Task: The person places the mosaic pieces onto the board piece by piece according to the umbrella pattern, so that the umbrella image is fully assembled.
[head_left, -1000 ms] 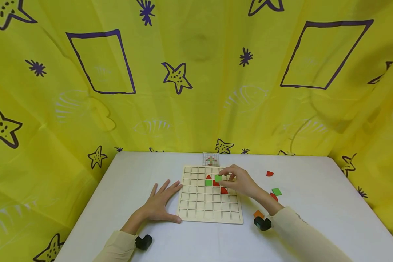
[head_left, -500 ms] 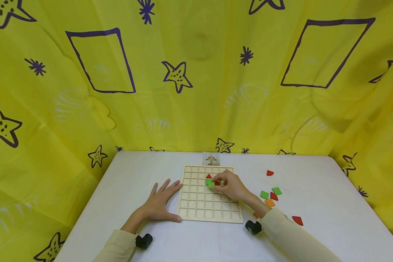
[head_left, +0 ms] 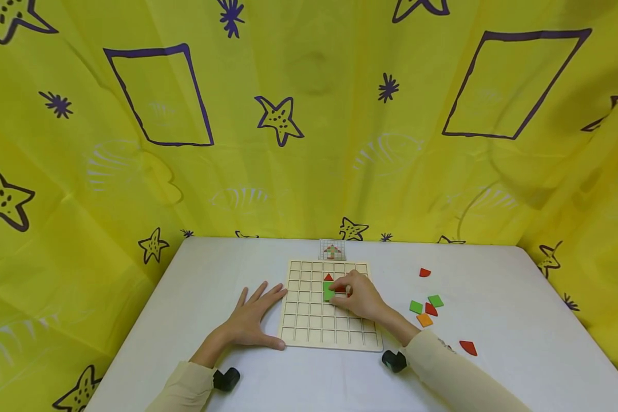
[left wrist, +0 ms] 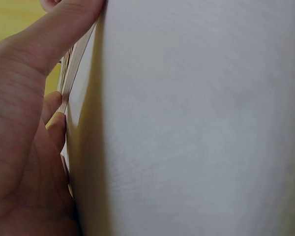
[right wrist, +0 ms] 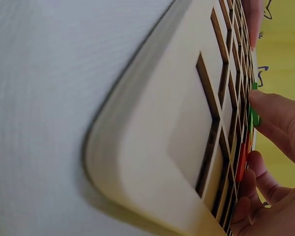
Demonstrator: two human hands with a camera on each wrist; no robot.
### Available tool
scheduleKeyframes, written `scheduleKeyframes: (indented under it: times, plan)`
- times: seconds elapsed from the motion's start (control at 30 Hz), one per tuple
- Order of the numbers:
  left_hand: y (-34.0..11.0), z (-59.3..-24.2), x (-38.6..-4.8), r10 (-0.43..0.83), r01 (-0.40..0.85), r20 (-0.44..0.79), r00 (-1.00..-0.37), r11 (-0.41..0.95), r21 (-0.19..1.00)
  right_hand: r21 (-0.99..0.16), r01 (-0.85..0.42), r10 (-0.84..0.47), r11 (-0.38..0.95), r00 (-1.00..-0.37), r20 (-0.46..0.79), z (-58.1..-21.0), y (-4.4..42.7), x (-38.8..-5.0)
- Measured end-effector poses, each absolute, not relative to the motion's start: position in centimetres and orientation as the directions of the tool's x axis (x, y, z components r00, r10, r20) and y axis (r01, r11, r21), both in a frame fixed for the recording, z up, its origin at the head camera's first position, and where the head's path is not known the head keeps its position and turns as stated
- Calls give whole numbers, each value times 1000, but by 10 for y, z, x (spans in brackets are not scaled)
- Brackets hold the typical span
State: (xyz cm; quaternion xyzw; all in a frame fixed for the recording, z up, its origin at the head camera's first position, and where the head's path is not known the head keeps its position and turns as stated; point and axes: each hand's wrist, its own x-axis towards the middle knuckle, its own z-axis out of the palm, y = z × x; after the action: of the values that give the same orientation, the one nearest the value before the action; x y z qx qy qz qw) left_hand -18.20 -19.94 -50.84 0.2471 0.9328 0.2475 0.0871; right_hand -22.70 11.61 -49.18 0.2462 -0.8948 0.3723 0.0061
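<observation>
A pale wooden grid board point(head_left: 306, 337) lies on the white table, with a red triangle point(head_left: 328, 277) and a green square tile point(head_left: 327, 285) in one column. Just below them, my right hand point(head_left: 360, 296) pinches a second green square tile point(head_left: 328, 296) by its edge, low against the board. Red pieces point(right wrist: 242, 162) lie on the board beneath the right hand, mostly hidden by it in the head view. Spread straight, the fingers of my left hand point(head_left: 249, 323) touch the board's left edge, the thumb near its front left corner.
A small pattern card point(head_left: 332, 250) lies behind the board. To the right are loose pieces: green squares point(head_left: 435, 300), an orange square point(head_left: 424, 319) and red quarter-rounds point(head_left: 468, 347). A yellow curtain point(head_left: 309, 171) closes off the back and sides.
My right hand has carried the green square tile left and toward me, from over the red pieces to the cell below the other green tile. The left hand has stayed in place.
</observation>
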Motion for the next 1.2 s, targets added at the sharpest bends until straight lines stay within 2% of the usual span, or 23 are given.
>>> scheduleKeyframes:
  times: [1.2]
  plan:
    - [-198, -506, -180, 504, 426, -20, -863, 750, 507, -650, -423, -429, 631, -889, 163, -492, 115, -224]
